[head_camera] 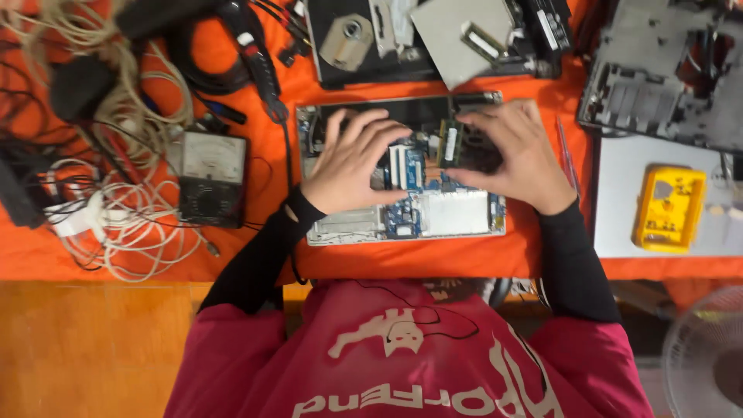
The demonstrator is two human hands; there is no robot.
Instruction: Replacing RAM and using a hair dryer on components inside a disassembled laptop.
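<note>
A: What's nearest the cam?

B: Red shirt (402, 356) w/ white print, black sleeves going up to both hands. Past that, an opened laptop base (402, 166) is lying flat on the orange cloth (464, 259), centre of the table.

A: How's it looking?

B: Cover's off, guts showing. Blue circuit board (406, 213) in the middle, dull silver plate (457, 213) near the front edge, dark strip along the far edge. A small green memory stick (450, 143) is standing tilted up between the hands.

A: Hands?

B: Left hand (352, 162) is lying flat on the board, fingers spread, nothing clamped. Right hand (515, 155) is resting palm down, fingertips curling in just beside the stick. Whether it's actually pinching it – can't tell. Hands are apart, stick btwn them.

A: Stuff around?

B: Left side: an analogue meter (210, 178), black body, pale dial face, sitting near the laptop base. Beyond it a tangle of cream and white cables (116, 224), loopy, soft-looking. Right side: a yellow plastic casing (669, 209) w/ cut-outs is sitting on a flat grey panel (619, 224).

A: Farther back?

B: An optical drive (364, 39), black w/ a round metal hub, plus a grey metal cover (457, 35) leaning over it. Far right, a stripped grey laptop shell (665, 77), ribbed plastic, lots of holes. Black probe leads (259, 62) are running down top left.
</note>
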